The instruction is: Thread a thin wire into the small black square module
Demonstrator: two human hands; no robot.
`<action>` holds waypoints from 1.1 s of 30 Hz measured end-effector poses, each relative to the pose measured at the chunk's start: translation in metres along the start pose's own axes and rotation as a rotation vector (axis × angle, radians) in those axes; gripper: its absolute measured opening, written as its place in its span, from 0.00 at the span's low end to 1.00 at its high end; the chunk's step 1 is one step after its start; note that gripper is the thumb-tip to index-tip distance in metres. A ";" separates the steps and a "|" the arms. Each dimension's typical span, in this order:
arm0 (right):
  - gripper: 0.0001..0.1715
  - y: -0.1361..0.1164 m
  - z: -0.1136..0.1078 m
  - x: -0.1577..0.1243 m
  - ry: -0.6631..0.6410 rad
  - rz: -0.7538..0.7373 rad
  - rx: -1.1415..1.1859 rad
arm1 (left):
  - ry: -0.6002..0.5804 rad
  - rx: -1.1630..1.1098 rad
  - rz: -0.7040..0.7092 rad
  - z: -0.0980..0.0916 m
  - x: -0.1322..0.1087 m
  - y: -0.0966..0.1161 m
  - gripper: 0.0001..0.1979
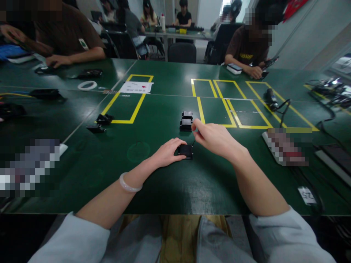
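Observation:
A small black square block (186,150) lies on the green table, held by its left side between the thumb and fingers of my left hand (171,149). My right hand (212,137) is closed in a pinch just above and right of it. From its fingers a thin dark rod (193,143) slants down to the block's right edge; its upper part is hidden, so I cannot tell its kind. Beyond the hands stand two similar black blocks, a nearer one (185,125) and a farther one (187,114), both with greyish tops.
Yellow tape outlines (200,109) mark the green table (164,193). Small black parts (104,119) lie at left, near a white tape ring (87,85). At right are a blurred-out device (285,148) and cables (329,117). Several people sit opposite and farther back.

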State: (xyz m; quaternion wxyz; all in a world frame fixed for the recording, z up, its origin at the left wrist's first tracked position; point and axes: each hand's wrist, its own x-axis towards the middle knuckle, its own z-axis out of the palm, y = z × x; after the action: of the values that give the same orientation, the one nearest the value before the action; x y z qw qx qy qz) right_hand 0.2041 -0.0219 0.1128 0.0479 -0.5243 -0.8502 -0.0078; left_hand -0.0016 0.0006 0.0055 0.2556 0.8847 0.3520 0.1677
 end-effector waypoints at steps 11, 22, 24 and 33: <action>0.13 0.001 0.001 0.001 -0.008 -0.011 -0.009 | 0.001 -0.004 -0.004 0.001 0.000 0.000 0.17; 0.14 0.002 0.003 0.001 0.004 -0.018 -0.020 | 0.007 -0.013 -0.001 0.002 0.000 -0.002 0.18; 0.14 0.002 0.003 0.000 0.017 -0.023 0.008 | 0.013 -0.010 0.003 0.002 0.000 -0.002 0.18; 0.16 0.003 0.005 0.003 -0.034 0.021 -0.077 | 0.012 -0.010 0.002 0.002 0.000 -0.002 0.18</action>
State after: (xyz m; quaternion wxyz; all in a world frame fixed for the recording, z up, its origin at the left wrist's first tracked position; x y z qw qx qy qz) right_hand 0.2055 -0.0177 0.1084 0.0134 -0.5347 -0.8443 -0.0313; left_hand -0.0020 0.0011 0.0021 0.2578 0.8827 0.3518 0.1751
